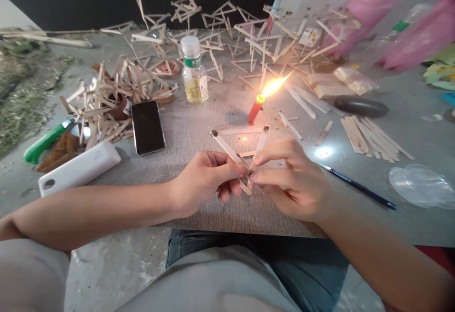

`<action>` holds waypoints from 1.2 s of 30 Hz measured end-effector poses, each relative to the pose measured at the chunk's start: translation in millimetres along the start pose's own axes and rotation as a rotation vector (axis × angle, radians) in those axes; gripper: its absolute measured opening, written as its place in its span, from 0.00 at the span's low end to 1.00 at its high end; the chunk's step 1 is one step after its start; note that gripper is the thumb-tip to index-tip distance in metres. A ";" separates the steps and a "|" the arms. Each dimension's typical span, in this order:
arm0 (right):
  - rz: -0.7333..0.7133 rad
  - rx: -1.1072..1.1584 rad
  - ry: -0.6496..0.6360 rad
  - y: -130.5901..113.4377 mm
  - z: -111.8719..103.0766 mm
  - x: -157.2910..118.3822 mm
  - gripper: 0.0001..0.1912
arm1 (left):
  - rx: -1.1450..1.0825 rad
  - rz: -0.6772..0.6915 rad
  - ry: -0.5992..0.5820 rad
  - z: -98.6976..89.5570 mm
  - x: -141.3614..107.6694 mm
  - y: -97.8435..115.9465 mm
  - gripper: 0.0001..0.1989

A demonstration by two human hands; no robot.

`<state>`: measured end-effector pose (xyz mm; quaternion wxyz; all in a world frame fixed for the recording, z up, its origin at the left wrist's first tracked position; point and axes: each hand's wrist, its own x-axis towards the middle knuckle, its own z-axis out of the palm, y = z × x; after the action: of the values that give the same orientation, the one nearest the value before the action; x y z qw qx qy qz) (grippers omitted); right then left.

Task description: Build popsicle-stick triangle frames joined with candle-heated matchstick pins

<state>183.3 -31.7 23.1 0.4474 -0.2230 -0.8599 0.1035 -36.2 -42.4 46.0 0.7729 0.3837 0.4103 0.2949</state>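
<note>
Between my hands is a frame of flat wooden sticks (227, 147), joined into triangles with dark blobs at the corners. My left hand (209, 177) is closed, pinching the left stick of the frame between thumb and fingers. My right hand (293, 179) is also closed, its thumb and fingertips pressed on the lower right part near the bottom joint. Just beyond the frame a lit red candle (255, 111) stands tilted, its flame (277, 85) blown to the right. The fingers partly hide the lower joint.
Left lie a black phone (148, 127), a white case (80, 169), a green-handled tool (48, 142) and a stick pile (106, 99). Behind are a bottle of yellow liquid (195, 77) and several stick triangles (256, 47). Right are loose sticks (369, 137), a dark pen (359, 186) and a plastic lid (421, 185).
</note>
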 end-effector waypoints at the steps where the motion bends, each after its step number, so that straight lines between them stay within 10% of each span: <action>1: -0.010 -0.024 -0.015 0.0 -0.7 -0.2 0.12 | 0.000 -0.003 0.001 -0.1 0.0 0.0 0.11; 13: -0.004 0.157 0.162 0.6 2.9 -4.6 0.31 | 0.023 0.017 0.054 2.9 -1.8 3.6 0.10; 23: 0.118 0.186 0.064 -8.5 -5.4 1.2 0.03 | 0.027 -0.004 0.036 2.9 -1.7 1.5 0.10; 36: -0.055 0.081 0.150 -7.9 0.1 4.1 0.28 | -0.008 -0.003 0.015 3.5 -1.1 1.5 0.10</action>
<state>178.9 -36.7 29.0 0.5217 -0.1879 -0.8251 0.1088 -33.9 -43.7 49.0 0.7719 0.3777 0.4154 0.2984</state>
